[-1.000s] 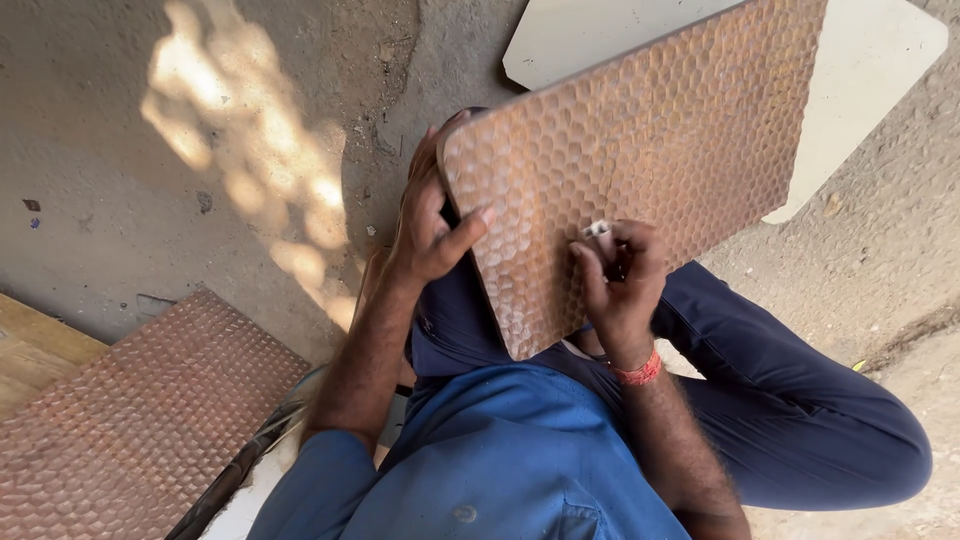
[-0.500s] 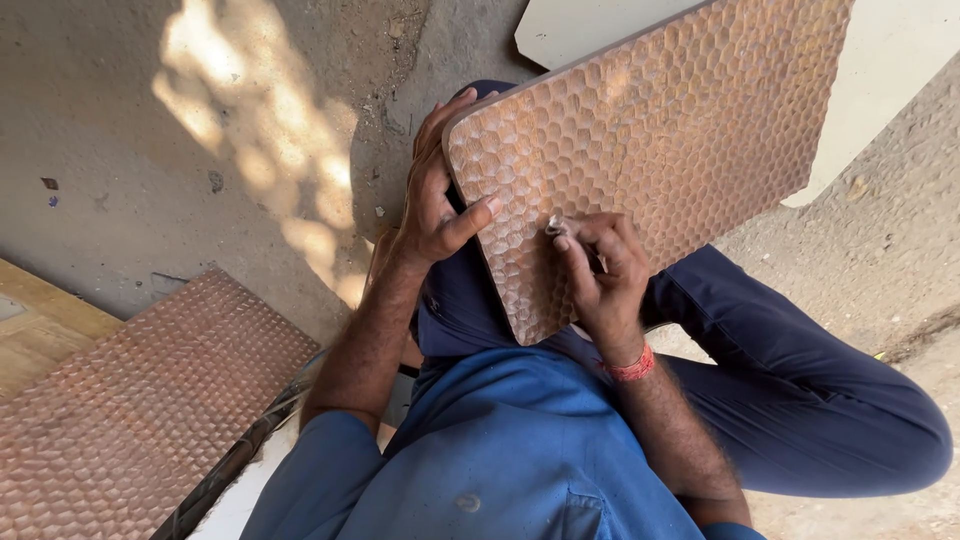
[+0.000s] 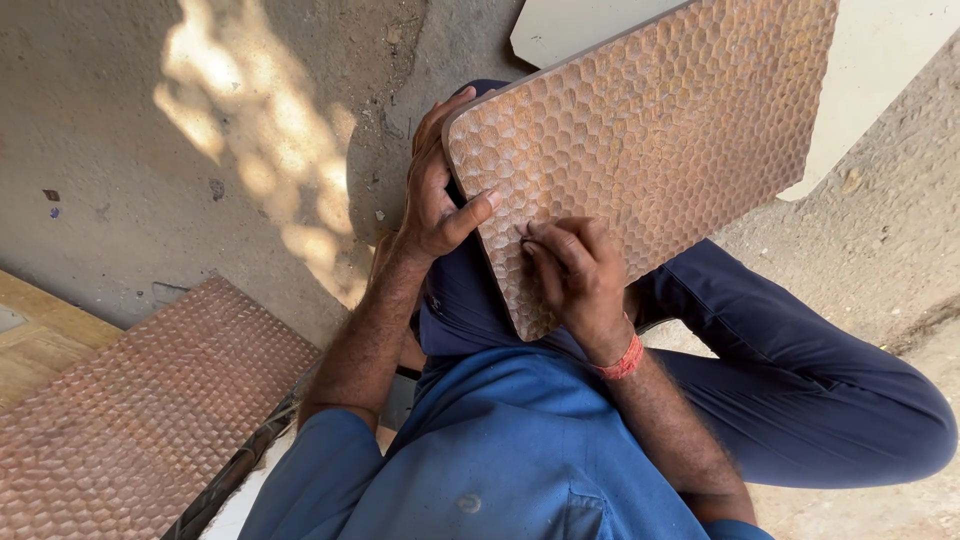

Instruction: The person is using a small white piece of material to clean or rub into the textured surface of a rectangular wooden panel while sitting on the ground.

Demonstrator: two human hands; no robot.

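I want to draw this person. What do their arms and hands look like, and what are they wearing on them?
Both arms are bare from the elbow down and hairy. Blue sleeves end near the elbows. The right hand has a red-orange band around its wrist. The left hand wears nothing: no gloves, no rings that I can see.

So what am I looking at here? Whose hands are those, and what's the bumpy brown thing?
The camera sits on a person's head and looks down, so you see their own arms, blue shirt and dark blue trousers. They are sitting on a concrete floor. The bumpy brown thing is a wooden panel carved with a honeycomb pattern, propped on their lap. The left hand grips its edge to steady it. The right hand, with a red wristband, presses on the carved face, fingers curled; anything pinched in them is hidden. A second carved panel lies on the floor at the left.
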